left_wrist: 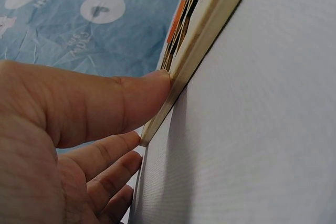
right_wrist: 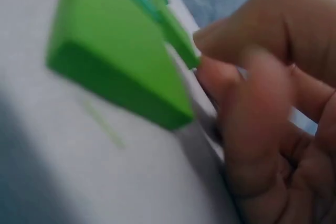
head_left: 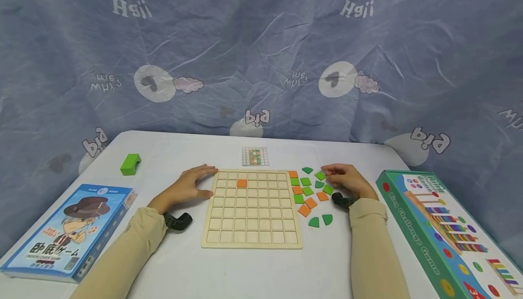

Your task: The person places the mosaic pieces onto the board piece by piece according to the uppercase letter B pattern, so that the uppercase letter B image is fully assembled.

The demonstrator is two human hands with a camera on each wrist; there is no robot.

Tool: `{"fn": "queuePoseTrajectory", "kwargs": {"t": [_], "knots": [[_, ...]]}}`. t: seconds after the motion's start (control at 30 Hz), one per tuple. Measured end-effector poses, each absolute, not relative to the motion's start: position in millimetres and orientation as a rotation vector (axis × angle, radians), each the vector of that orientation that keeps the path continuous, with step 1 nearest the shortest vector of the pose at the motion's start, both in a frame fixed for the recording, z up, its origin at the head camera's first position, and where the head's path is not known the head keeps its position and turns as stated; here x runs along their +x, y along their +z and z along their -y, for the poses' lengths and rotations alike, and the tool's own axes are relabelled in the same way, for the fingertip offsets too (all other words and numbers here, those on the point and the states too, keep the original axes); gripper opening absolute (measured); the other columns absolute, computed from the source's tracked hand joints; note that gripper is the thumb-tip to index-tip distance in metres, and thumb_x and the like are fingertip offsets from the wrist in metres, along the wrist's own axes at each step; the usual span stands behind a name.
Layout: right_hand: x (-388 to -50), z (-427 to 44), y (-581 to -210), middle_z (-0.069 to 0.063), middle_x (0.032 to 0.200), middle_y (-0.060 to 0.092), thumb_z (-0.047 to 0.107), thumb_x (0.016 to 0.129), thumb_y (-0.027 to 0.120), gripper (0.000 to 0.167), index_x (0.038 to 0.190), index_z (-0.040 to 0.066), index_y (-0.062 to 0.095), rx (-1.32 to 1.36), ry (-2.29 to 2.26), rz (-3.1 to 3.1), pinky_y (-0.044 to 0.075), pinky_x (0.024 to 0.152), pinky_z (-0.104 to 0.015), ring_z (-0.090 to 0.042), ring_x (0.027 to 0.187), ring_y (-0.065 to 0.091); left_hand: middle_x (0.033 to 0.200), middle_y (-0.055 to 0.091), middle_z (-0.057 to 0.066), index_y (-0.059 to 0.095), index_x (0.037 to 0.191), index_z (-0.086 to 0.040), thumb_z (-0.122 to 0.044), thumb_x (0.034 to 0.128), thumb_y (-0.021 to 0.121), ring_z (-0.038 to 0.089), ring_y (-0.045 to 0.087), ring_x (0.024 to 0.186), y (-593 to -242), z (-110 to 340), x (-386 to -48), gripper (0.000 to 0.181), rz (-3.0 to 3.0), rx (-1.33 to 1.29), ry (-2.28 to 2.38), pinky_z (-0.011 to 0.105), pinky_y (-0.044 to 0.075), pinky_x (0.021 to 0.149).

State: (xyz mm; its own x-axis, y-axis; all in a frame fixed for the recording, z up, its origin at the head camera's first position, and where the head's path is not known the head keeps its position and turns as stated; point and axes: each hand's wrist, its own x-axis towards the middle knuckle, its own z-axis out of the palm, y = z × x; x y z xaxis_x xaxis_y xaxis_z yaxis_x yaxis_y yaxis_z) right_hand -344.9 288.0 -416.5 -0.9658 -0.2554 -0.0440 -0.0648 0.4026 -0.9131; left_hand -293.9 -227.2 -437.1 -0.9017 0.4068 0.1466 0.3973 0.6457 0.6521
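A wooden grid board (head_left: 252, 246) lies on the table with one orange square tile (head_left: 242, 183) in an upper cell. My left hand (head_left: 185, 189) is at its upper left, fingers fairly straight; in the left wrist view the thumb (left_wrist: 142, 95) touches the edge of the board (left_wrist: 184, 61). Right of the board lie loose orange and green squares and dark green rounded pieces (head_left: 313, 222). Over their far right side is my right hand (head_left: 347, 178), fingers bent, beside a green square (head_left: 320, 176). In the right wrist view its fingertips are close to a green tile (right_wrist: 178, 35).
A small printed grid card (head_left: 255, 156) lies behind the board. At the back left stands a green arched block (head_left: 130, 164). A blue game box (head_left: 69, 228) is on the left, a green game box (head_left: 445, 231) on the right. A patterned cloth (head_left: 253, 53) hangs behind the table.
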Motion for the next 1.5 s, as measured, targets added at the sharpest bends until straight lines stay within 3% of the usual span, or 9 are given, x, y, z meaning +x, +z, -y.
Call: {"fn": "queuePoseTrajectory", "kwargs": {"t": [0.2, 0.37, 0.67, 0.87, 1.17, 1.5], "knots": [[-346.5, -280.0, -416.4, -0.003, 0.091, 0.059, -0.006, 0.098, 0.064, 0.046, 0.144, -0.012, 0.061, -0.293, -1.521, -2.529, 0.043, 0.052, -0.024, -0.009, 0.057, 0.046, 0.164, 0.048, 0.025, 0.056, 0.155, 0.001, -0.028, 0.0889, 0.084, 0.052, 0.029, 0.158, -435.5, 226.9, -292.7, 0.077, -2.853, 0.692, 1.114, 0.075, 0.012, 0.125], [-344.7, -279.8, -416.4, -0.001, 0.08, 0.052, -0.002, 0.097, 0.069, 0.043, 0.139, -0.013, 0.064, -0.246, -1.496, -2.522, 0.037, 0.047, -0.024, -0.009, 0.052, 0.043, 0.163, 0.049, 0.025, 0.056, 0.154, 0.001, -0.027, 0.0879, 0.085, 0.052, 0.029, 0.158, -435.9, 226.2, -290.6, 0.078, -2.851, 0.687, 1.121, 0.075, 0.012, 0.125], [-345.5, -279.3, -415.7, -0.004, 0.09, 0.06, 0.001, 0.094, 0.076, 0.039, 0.129, -0.015, 0.068, -0.233, -1.464, -2.623, 0.05, 0.056, -0.023, -0.011, 0.064, 0.053, 0.163, 0.049, 0.026, 0.056, 0.154, 0.002, -0.026, 0.0884, 0.084, 0.053, 0.03, 0.157, -436.9, 226.6, -293.0, 0.076, -2.86, 0.702, 1.134, 0.076, 0.011, 0.125], [-345.7, -277.0, -409.0, -0.009, 0.104, 0.069, 0.005, 0.098, 0.076, 0.037, 0.128, -0.014, 0.066, -0.243, -1.463, -2.607, 0.058, 0.065, -0.025, -0.014, 0.077, 0.062, 0.164, 0.047, 0.026, 0.055, 0.155, 0.001, -0.026, 0.0892, 0.084, 0.054, 0.028, 0.158, -438.1, 226.6, -294.4, 0.077, -2.848, 0.695, 1.128, 0.076, 0.011, 0.125], [-348.5, -257.7, -398.8, -0.018, 0.108, 0.078, 0.006, 0.099, 0.072, 0.039, 0.132, -0.014, 0.064, -0.31, -1.499, -2.591, 0.061, 0.07, -0.025, -0.011, 0.077, 0.07, 0.164, 0.047, 0.026, 0.055, 0.155, 0.002, -0.028, 0.0899, 0.084, 0.053, 0.028, 0.158, -436.9, 226.4, -294.2, 0.077, -2.843, 0.696, 1.126, 0.076, 0.011, 0.125], [-350.0, -229.8, -393.5, -0.001, 0.096, 0.076, 0.007, 0.1, 0.074, 0.041, 0.133, -0.014, 0.062, -0.385, -1.574, -2.49, 0.064, 0.079, -0.03, -0.016, 0.089, 0.071, 0.163, 0.048, 0.027, 0.055, 0.154, 0.003, -0.026, 0.0892, 0.083, 0.053, 0.029, 0.158, -434.9, 225.9, -291.2, 0.076, -2.852, 0.691, 1.131, 0.075, 0.011, 0.125]]}}
